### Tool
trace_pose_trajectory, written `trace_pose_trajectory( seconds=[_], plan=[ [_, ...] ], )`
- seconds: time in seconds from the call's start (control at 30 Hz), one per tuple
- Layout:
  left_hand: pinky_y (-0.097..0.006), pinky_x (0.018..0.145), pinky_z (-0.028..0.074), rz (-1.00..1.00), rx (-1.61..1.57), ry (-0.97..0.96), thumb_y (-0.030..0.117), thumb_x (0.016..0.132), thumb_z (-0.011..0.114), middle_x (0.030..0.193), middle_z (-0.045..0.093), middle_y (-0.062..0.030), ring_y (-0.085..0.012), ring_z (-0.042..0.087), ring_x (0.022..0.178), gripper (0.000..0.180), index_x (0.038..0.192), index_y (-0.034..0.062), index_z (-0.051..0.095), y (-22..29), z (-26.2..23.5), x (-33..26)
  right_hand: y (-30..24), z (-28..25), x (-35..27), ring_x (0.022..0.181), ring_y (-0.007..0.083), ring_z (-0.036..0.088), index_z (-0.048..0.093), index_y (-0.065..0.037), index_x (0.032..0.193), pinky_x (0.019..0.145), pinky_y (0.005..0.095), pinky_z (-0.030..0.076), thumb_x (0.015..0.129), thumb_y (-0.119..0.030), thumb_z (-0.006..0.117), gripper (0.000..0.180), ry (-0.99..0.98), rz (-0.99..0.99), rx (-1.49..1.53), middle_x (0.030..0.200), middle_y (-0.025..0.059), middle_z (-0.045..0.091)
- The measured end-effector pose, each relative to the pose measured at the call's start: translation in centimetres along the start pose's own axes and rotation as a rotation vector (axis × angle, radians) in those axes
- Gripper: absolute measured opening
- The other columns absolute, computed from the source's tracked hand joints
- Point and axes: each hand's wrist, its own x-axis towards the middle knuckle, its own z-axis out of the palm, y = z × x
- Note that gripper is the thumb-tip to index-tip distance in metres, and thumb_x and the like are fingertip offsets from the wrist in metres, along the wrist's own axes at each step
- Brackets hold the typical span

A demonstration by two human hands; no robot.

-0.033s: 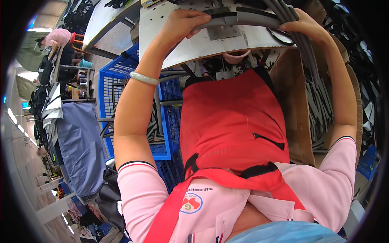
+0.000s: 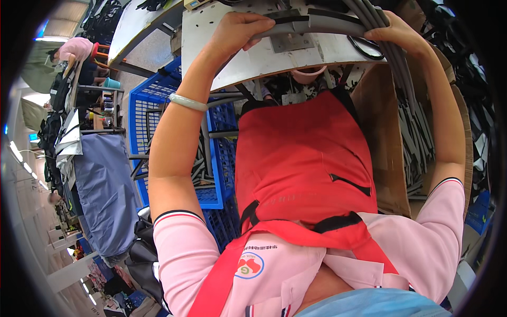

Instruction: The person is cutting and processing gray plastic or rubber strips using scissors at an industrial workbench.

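Observation:
Up at the table's edge, my left hand (image 2: 242, 30) is closed, thumb and fingers pinching one end of a curved grey strip (image 2: 335, 25) with a black band along it. That strip arches to the right over a metal plate (image 2: 292, 43) set in the white tabletop. My right hand (image 2: 393, 33) is closed at its other end, around a bundle of long grey strips (image 2: 400, 71). The bundle hangs down toward a cardboard box (image 2: 376, 111). The machine parts above the plate are mostly cut off by the upper picture edge.
More grey strips (image 2: 414, 142) stand in the box. A blue plastic crate (image 2: 214, 174) on the left holds grey and black strips. A black cord loop (image 2: 364, 48) lies on the table (image 2: 232, 68). Another person (image 2: 76, 48) sits at the far left, near a draped blue cloth (image 2: 105, 185).

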Motion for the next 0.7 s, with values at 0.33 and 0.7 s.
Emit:
trace_pose_trajectory(
  seconds=[0.33, 0.7],
  plan=[
    [-0.018, 0.046, 0.033, 0.028, -0.008, 0.023, 0.024, 0.092, 0.063, 0.059, 0.052, 0.0025, -0.0033, 0.043, 0.05, 0.029, 0.11, 0.0035, 0.07, 0.4, -0.5, 0.7, 0.6, -1.1, 1.1, 0.078, 0.0084, 0.05, 0.06, -0.002, 0.107, 0.071, 0.024, 0.041, 0.076, -0.029, 0.074, 0.043, 0.092, -0.002, -0.105, 0.084, -0.0012, 0.056],
    [-0.023, 0.048, 0.037, 0.016, -0.066, 0.044, 0.02, 0.088, 0.065, 0.062, 0.056, -0.0019, -0.0082, 0.045, 0.051, 0.021, 0.099, 0.0034, 0.073, -0.5, -1.7, 2.4, -1.6, -0.5, 2.7, 0.078, 0.011, 0.055, 0.062, -0.001, 0.096, 0.07, 0.0269, 0.047, 0.071, -0.015, 0.078, 0.033, 0.078, 0.034, 0.232, 0.082, 0.0021, 0.06]
  ],
)
